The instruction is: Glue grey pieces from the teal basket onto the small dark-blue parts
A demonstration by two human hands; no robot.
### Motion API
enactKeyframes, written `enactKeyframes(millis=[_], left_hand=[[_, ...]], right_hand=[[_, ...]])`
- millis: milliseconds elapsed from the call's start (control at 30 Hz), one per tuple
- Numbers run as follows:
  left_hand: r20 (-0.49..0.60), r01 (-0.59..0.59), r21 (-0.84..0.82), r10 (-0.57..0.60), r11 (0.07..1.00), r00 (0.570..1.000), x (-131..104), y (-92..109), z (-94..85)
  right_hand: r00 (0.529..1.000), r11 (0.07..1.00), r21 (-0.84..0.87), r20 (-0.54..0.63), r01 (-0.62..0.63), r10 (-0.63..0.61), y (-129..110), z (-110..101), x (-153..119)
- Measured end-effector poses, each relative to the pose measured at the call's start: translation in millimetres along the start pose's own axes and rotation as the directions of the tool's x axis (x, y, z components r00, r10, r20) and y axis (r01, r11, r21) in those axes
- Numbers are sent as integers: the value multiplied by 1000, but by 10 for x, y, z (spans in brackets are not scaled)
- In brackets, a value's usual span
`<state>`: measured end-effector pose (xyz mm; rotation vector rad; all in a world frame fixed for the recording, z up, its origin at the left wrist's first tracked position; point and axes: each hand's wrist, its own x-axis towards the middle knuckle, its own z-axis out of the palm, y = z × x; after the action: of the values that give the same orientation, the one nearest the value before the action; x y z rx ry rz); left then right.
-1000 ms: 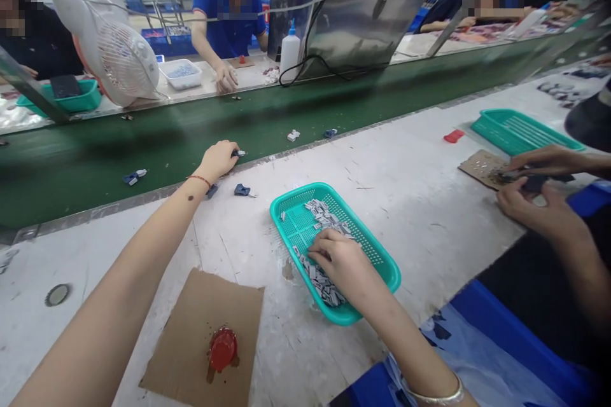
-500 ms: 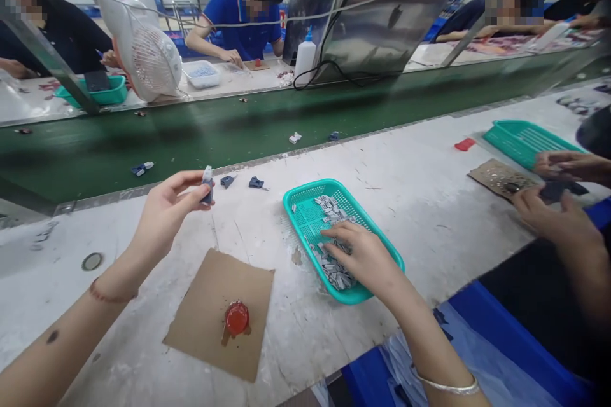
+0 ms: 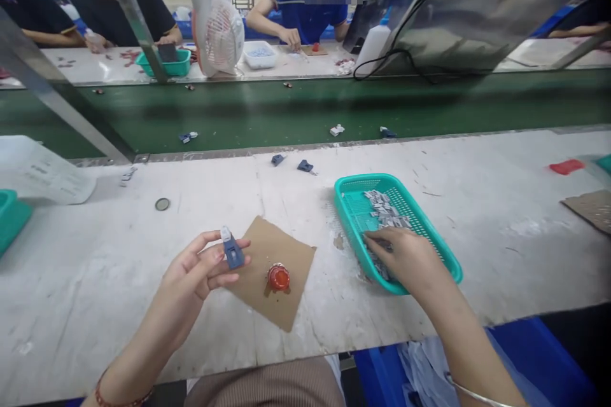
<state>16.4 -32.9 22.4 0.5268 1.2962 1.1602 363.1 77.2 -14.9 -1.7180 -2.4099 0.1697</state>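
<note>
A small dark blue piece with a white top point(image 3: 232, 250) is held between the thumb and fingers of my left hand point(image 3: 193, 270), beside the brown cardboard point(image 3: 286, 311). A red cap-like container point(image 3: 279, 277) sits on that cardboard. My right hand point(image 3: 413, 257) reaches into the green basket point(image 3: 347, 222), its fingertips pinched together among small grey-white pieces point(image 3: 384, 206). Whether a piece is between those fingertips is hidden. Two dark blue pieces, one on the left point(image 3: 277, 159) and one on the right point(image 3: 305, 166), lie near the table's far edge.
Beyond the table point(image 3: 95, 305) runs a green belt point(image 3: 258, 108) carrying scattered small parts. A round metal cap point(image 3: 162, 204) and a white container point(image 3: 42, 172) are at the left. Across the belt, a person in blue point(image 3: 305, 0) works near a fan point(image 3: 222, 35).
The view has turned left. My left hand has come down and nearer to the cardboard with its piece. The fingers of my right hand have closed together in the basket.
</note>
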Motion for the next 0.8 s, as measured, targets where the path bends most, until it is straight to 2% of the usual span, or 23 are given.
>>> enactKeyframes(millis=[133,233,333,400,467,533,600,700,800], left_hand=[[10,9,-58,-9,998,1000,-126,-159,-94],[-11,-12,-36,12,999,1000,-203,-287,-132],[-87,-41,9,41,999,995,-276,-423,-122],[-108,-38,6,38,999,993,-309,-508,-96],[-101,-24,-25,22,999,995,-322,-582,-60],[-87,-19,-55,14,998,996,-319,-644,-17],[-85,-18,-76,11,997,996,-310,-698,24],[-97,-17,-94,8,995,995,-306,-769,64],[-95,-45,-89,36,995,995,-317,-816,66]], right_hand=[[1000,1000,-4,-5,-20,20,13,26,34],[998,999,-19,-30,-50,49,-49,-11,41],[990,999,13,-136,-34,36,-292,-107,-20],[973,994,91,-230,52,-30,-538,-175,-86],[965,977,164,-245,138,-95,-753,-218,-138],[968,971,191,-231,147,-101,-844,-223,-155],[964,975,211,-266,70,-11,-786,-208,-144],[932,951,297,-316,-82,179,-597,-211,-156],[918,941,325,-336,-96,210,-611,-243,-275]])
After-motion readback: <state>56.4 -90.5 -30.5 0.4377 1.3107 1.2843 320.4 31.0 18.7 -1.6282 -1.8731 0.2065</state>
